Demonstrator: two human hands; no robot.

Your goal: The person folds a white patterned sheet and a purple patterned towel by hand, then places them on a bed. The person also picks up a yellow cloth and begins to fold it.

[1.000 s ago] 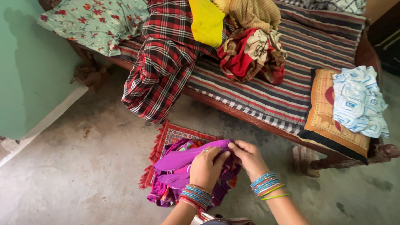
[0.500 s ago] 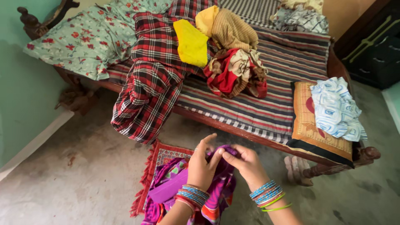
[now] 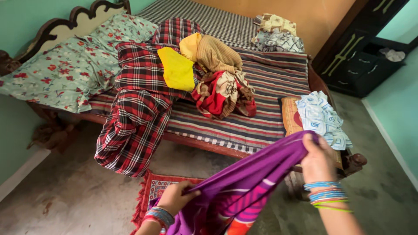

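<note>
A purple cloth with pink and orange patches stretches between my two hands in front of the bed. My right hand grips its upper end, raised near the bed's front rail. My left hand holds the lower part, low over a red patterned mat on the floor. Both wrists carry blue and coloured bangles.
A wooden bed with a striped sheet holds a red checked blanket, a yellow cloth, a red and cream bundle, a floral pillow and a blue-white cloth on an orange cushion. A dark cabinet stands at the right.
My hands were together bunching the purple cloth over the mat. They have moved apart, the right hand rising to the right and pulling the cloth out long. The view tilted up.
</note>
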